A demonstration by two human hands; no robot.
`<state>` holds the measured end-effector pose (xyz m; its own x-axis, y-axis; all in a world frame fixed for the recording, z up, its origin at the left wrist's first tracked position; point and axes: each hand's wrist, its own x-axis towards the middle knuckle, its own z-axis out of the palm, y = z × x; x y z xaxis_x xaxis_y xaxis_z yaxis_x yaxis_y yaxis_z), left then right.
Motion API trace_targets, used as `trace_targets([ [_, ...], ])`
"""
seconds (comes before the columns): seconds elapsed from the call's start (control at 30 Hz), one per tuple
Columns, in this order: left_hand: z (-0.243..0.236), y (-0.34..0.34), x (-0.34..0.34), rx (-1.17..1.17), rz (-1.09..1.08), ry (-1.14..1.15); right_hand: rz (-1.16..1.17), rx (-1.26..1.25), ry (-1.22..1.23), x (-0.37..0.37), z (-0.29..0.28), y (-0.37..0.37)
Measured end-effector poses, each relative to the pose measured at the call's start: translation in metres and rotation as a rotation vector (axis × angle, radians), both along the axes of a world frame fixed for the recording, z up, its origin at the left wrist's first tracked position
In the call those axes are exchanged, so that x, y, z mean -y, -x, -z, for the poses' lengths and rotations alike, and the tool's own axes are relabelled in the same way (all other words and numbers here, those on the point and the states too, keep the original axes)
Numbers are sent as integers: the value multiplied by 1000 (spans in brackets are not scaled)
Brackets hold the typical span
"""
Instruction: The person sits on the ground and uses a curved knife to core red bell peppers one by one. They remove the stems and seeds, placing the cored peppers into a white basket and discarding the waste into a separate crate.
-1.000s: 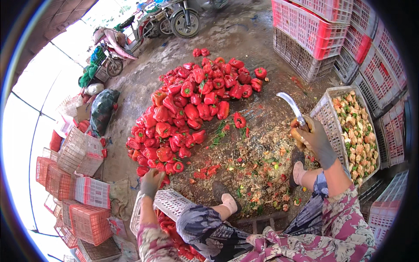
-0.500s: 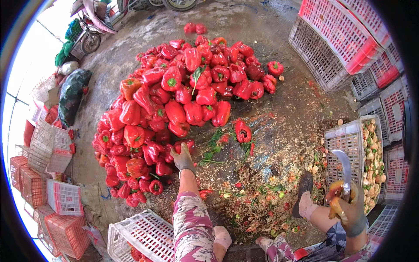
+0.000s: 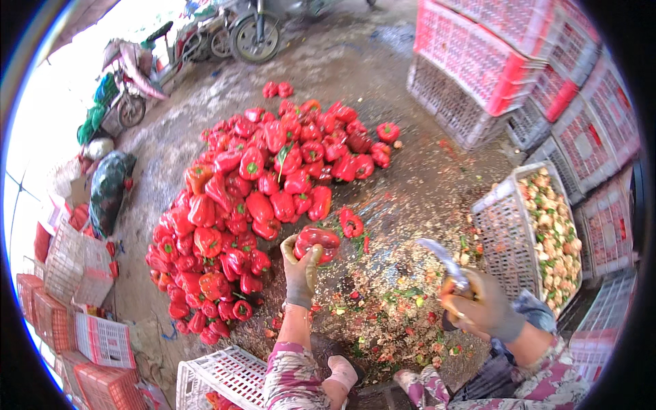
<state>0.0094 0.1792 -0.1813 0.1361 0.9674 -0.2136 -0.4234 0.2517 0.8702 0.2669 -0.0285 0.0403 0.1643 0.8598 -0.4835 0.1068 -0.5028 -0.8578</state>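
My left hand (image 3: pixel 301 266), in a stained glove, is closed round a red bell pepper (image 3: pixel 318 244) lifted off the floor, in front of a large pile of red bell peppers (image 3: pixel 236 198). Over the littered floor, my right hand (image 3: pixel 482 304), gloved too, grips a knife with a curved blade (image 3: pixel 443 257); its handle is mostly hidden by the fingers. The blade points up and to the left, apart from the pepper. One cut-open pepper (image 3: pixel 351 223) lies alone on the floor between the pile and the scraps.
A crate of pepper cores (image 3: pixel 547 232) stands tilted at the right. Stacked crates (image 3: pixel 478 61) rise behind it. Seeds and scraps (image 3: pixel 389 294) cover the floor before my feet. A white crate (image 3: pixel 225 376) is at the lower left, with more crates (image 3: pixel 102 338) beyond. Motorbikes (image 3: pixel 256 34) are at the back.
My left hand has lifted a pepper from the pile's near edge and brought it right. My right hand has moved left with the knife, its blade now slanting left. The view has shifted.
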Motion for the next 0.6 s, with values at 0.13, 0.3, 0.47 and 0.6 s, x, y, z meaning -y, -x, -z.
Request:
trace_targets([
  [0.13,-117,-27,31,-495,163,-432,-108,136,-192,4,0,12],
  [0.3,-218,-39,103,-812,283,-722,-162,245,-549,25,31,11],
  [0.47,-239,-42,148,-895,211,-802,-214,181,-538,51,4,13],
  [0.6,-230,-47,167,-888,123,-822,-214,214,-619,58,29,16],
])
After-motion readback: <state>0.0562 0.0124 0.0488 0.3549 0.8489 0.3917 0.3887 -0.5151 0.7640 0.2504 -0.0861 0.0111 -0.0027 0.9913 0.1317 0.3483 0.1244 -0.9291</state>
